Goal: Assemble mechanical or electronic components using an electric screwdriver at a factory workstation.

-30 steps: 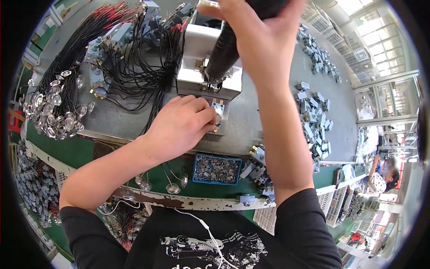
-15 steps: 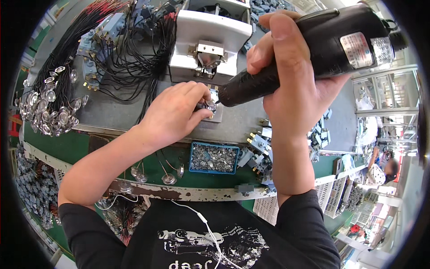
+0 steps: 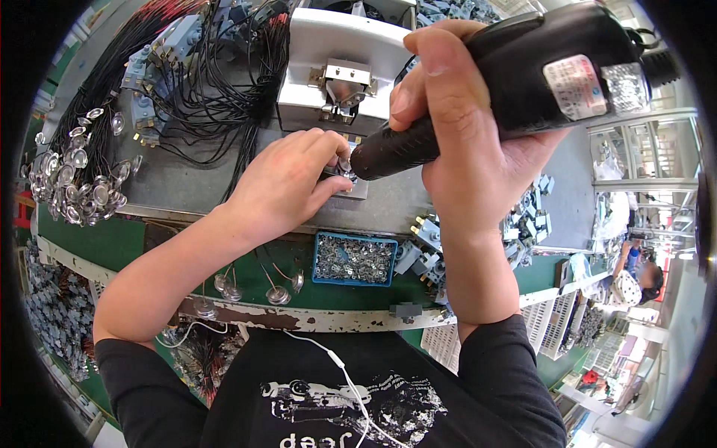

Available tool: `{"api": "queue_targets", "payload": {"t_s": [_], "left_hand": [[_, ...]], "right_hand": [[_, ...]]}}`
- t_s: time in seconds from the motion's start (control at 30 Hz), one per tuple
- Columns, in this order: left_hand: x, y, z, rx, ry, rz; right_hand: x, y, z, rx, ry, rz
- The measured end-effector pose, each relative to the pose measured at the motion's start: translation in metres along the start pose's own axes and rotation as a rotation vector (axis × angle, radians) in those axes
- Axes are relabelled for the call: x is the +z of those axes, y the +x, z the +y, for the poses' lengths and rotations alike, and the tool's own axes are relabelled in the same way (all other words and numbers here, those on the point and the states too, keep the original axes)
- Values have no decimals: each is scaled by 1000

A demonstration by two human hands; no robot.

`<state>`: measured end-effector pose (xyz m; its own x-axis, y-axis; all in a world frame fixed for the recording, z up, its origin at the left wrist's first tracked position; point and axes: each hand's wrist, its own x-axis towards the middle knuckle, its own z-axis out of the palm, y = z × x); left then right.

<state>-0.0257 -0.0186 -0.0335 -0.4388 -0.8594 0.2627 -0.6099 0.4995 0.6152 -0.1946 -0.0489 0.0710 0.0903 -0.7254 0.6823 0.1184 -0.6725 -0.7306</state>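
My right hand point(image 3: 467, 142) is wrapped round a black electric screwdriver point(image 3: 515, 75), tilted with its narrow nose toward the left. That nose reaches down to a small metal block point(image 3: 357, 191) on the bench, right beside my left fingertips. With thumb and fingers pinched, my left hand point(image 3: 280, 179) holds a small silver part point(image 3: 346, 169) against the block. My fingers and the screwdriver's nose hide most of the part and the driver's tip.
A white machine point(image 3: 328, 48) with a metal clamp stands just behind. Near the bench edge sits a blue tray point(image 3: 351, 284) of small metal pieces, with grey-blue switches point(image 3: 429, 231) to its right. Black wires point(image 3: 258, 112) and silver discs point(image 3: 78, 175) lie left; a person point(image 3: 635, 284) is far right.
The screwdriver and my right hand have moved left and slightly down, bringing the nose closer over the part. My left hand keeps its pinch at the block.
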Motion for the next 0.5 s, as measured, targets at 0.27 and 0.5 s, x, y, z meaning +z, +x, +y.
{"api": "queue_targets", "payload": {"t_s": [0.27,0.5], "left_hand": [[3,-1,-4,43,51,35],[1,5,-4,40,63,-45]], "right_hand": [[2,4,-3,219,-31,-78],[3,-5,11,206,47,-70]]}}
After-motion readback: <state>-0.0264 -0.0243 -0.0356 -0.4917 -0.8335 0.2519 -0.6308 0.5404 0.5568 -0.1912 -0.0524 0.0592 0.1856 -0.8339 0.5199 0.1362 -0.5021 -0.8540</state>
